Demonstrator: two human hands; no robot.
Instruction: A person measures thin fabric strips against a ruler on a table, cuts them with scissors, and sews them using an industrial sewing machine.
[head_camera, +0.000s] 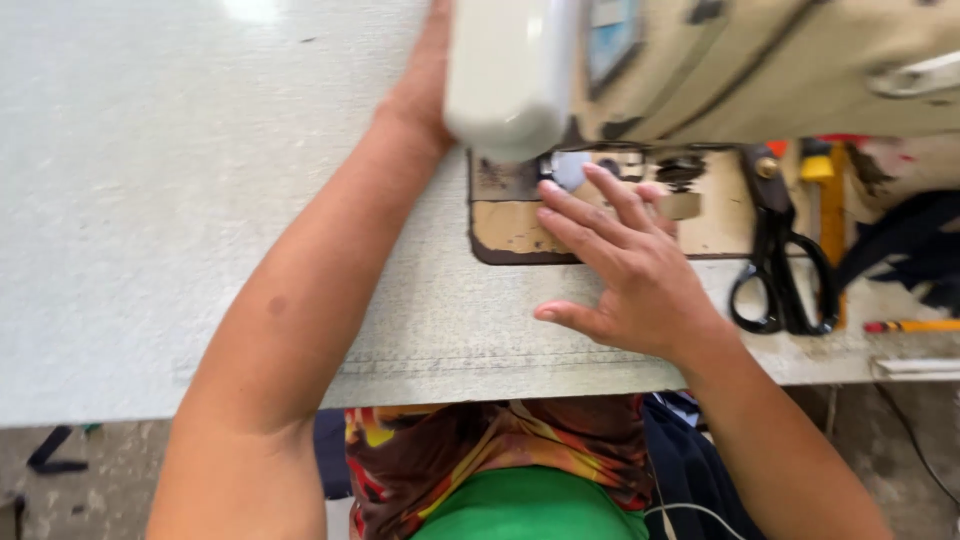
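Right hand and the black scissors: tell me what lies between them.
In the head view, only bare table top separates the right hand from the black scissors; the worn tan machine bed plate borders that gap above.

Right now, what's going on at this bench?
A person sits at a beige industrial sewing machine on a pale grey worktable. The right hand rests open, fingers spread, on the machine's worn bed near the needle. The left hand reaches behind the machine head, mostly hidden. Black-handled scissors lie to the right, untouched.
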